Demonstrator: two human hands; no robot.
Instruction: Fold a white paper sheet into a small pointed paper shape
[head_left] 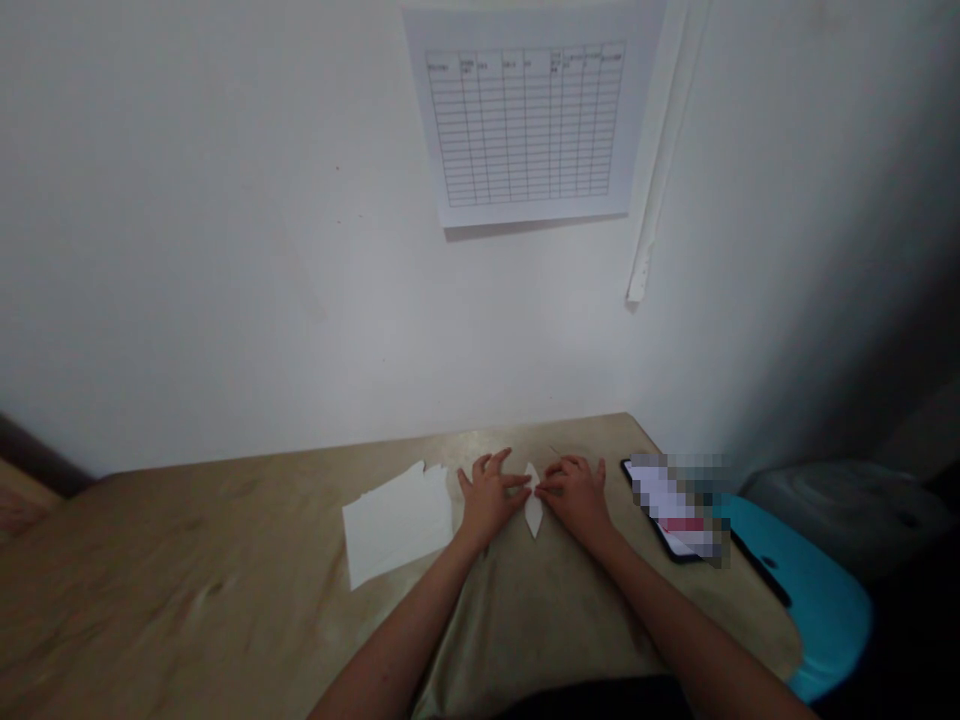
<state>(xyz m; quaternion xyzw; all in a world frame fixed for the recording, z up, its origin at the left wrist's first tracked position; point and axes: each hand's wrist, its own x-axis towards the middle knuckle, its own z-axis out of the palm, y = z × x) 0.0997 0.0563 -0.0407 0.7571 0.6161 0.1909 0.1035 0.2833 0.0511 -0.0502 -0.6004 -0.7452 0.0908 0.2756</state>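
A small white folded paper [533,515], narrow and pointed at both ends, stands out against the brown table cover between my hands. My left hand [489,495] pinches its left side with thumb and index finger, the other fingers spread. On the right side, the thumb and index finger of my right hand [576,493] pinch the same paper near its middle. White sheets [397,525] with torn upper edges lie just left of my left hand, not touched by it.
The brown-covered table [225,560] meets a white wall. A phone [671,510], partly blurred out, lies at the right, with a dark pen-like object [761,568] beside it at the edge. Beyond is a turquoise stool [832,590]. A printed table sheet [532,130] hangs on the wall.
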